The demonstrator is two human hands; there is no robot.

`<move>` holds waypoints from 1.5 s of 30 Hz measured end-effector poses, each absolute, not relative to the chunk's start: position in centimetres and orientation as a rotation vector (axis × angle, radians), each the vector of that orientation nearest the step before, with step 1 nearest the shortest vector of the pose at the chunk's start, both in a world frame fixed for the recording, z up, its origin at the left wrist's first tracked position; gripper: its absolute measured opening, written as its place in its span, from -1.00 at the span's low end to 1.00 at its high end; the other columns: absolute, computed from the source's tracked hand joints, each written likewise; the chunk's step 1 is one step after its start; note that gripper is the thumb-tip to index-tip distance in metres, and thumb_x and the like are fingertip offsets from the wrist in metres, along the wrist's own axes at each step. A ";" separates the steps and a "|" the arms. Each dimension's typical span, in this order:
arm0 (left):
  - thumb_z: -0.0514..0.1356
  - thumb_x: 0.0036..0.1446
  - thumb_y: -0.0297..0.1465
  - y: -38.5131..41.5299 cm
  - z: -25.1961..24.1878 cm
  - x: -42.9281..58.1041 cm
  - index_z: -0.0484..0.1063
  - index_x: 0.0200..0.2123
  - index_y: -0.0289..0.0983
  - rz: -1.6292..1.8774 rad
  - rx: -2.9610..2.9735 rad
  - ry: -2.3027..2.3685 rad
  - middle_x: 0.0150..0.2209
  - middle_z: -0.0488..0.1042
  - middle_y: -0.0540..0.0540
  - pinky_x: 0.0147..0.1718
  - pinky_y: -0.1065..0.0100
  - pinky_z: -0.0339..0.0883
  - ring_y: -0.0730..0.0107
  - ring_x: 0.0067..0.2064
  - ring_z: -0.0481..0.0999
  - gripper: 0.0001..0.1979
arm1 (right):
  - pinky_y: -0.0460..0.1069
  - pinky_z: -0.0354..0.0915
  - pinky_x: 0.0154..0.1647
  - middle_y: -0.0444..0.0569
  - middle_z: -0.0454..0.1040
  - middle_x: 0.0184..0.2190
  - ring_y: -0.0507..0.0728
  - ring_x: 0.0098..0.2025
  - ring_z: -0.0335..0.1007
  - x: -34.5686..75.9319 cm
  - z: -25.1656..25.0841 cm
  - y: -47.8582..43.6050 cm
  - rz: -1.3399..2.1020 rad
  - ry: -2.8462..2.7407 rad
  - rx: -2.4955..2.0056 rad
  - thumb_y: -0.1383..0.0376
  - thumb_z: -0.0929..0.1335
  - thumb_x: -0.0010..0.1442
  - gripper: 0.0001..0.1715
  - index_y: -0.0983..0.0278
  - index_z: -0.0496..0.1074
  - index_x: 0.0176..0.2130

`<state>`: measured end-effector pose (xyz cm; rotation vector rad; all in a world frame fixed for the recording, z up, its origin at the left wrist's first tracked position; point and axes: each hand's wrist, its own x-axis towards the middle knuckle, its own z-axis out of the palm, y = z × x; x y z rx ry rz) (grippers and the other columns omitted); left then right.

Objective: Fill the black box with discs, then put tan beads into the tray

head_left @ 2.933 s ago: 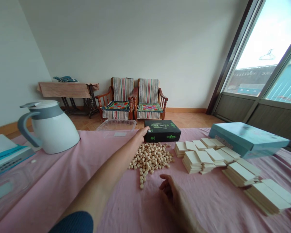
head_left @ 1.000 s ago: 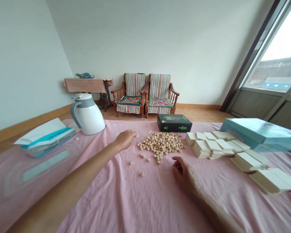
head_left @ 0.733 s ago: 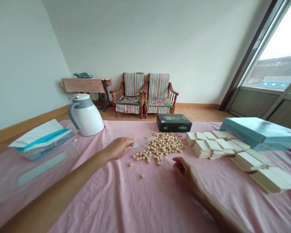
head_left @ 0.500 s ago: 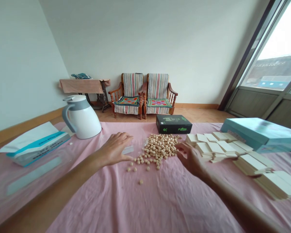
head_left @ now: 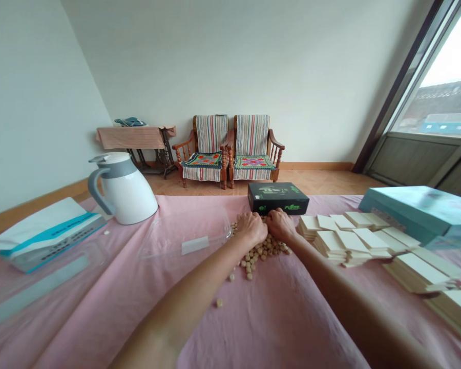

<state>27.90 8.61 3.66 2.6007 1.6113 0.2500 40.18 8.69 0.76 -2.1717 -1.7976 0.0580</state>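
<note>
Small round wooden pieces (head_left: 261, 251) lie heaped on the pink cloth, and a few are scattered in front of the heap. At the back of the heap my left hand (head_left: 252, 226) is closed, its fingers curled down into the pieces. Close beside it my right hand (head_left: 280, 224) is curled into the heap's back right side. Both sets of fingertips are hidden, so what they grip does not show. Just behind the hands stands a black box (head_left: 278, 199) with green print. One loose wooden piece (head_left: 219, 303) rests nearer to me.
Left of the heap is a clear plastic tray (head_left: 159, 234) with a white label. Farther left are a white and grey jug (head_left: 128, 197) and a tissue pack (head_left: 57, 238). Stacked pale tiles (head_left: 336, 241) and a light blue box (head_left: 418, 207) occupy the right.
Both hands have moved inward and away from me, from open at the heap's two sides to curled together at its back. The plastic tray, covered before by my left hand, now shows.
</note>
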 end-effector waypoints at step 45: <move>-0.07 0.19 -0.54 11.0 0.9 26.8 0.40 -0.04 -0.24 0.379 2.525 1.648 -0.09 0.50 -0.21 -0.03 0.22 0.28 0.18 0.02 0.42 -0.65 | -0.07 0.19 -0.10 0.04 0.51 -0.11 0.12 -0.05 0.38 40.3 0.2 10.1 0.177 -1.852 -2.029 0.42 0.16 0.18 -0.58 0.26 0.50 -0.12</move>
